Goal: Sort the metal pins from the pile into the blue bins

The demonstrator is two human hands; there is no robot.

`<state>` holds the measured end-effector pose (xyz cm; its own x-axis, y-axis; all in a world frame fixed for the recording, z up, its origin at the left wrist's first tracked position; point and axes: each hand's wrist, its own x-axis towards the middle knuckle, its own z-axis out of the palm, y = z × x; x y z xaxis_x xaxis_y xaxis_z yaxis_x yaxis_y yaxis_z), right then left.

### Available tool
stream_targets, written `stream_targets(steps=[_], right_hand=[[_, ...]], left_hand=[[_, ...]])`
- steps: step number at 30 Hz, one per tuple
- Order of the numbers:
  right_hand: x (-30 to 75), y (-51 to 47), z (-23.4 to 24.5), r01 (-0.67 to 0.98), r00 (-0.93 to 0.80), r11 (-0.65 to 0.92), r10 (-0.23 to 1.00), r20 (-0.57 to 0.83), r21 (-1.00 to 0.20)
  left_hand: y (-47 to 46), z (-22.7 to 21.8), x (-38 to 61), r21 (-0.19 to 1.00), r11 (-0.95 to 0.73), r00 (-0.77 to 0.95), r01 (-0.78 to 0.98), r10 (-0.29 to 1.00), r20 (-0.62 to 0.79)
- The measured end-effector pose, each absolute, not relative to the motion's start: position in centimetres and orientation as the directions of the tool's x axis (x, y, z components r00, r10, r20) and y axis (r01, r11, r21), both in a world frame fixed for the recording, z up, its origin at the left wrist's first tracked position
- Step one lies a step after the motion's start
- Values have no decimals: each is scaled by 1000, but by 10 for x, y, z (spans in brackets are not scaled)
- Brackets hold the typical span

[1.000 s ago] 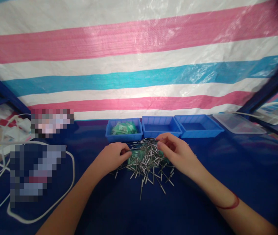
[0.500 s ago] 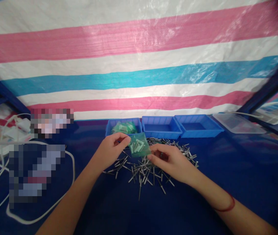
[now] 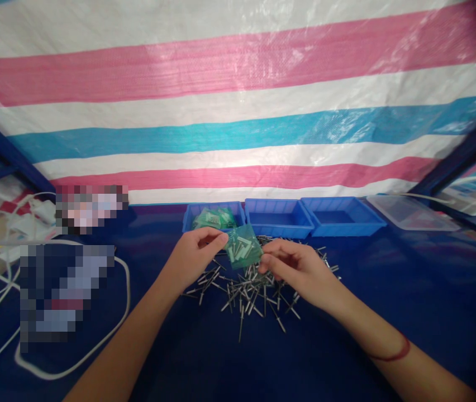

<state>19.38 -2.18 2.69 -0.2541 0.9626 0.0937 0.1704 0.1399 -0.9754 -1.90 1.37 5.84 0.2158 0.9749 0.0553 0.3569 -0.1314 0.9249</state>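
Observation:
A small green-tinted plastic bag (image 3: 244, 250) with several silvery rivets inside is held up in front of me, tilted. My left hand (image 3: 193, 255) pinches its upper left corner between thumb and fingers. At the lower right edge, my right hand (image 3: 303, 271) has closed thumb and fingers on the same bag. Below and behind it, a heap of loose metal blind rivets (image 3: 255, 290) spreads over the dark blue table (image 3: 204, 352), partly hidden by my hands. Similar green bags (image 3: 213, 218) lie in the left blue bin (image 3: 186, 222), just beyond my left hand.
Beside the left bin stand a middle blue bin (image 3: 280, 230) and a right blue bin (image 3: 349, 229). A clear plastic lid (image 3: 412, 213) lies farther right. White cables (image 3: 127, 290) loop over the left side. A striped tarp (image 3: 238, 134) hangs behind the table.
The bag tilts slightly more, and my right fingers have closed in tighter on its right edge. The whole scene shifts a little to the right in view.

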Motion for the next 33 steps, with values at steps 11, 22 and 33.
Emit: stream_targets(steps=[11,22,33], right_hand=[[195,-18,24,-43,-94,77,992,81,-996],[197,-15,27,-153,-1,54,998,55,-987],[194,-15,24,-89,14,125,992,125,-988]], left_hand=[[17,56,-22,954,-122,339,273,941,23],[15,55,-20,927,-200,407,316,912,58],[18,35,-15,917,-218,383,335,921,79]])
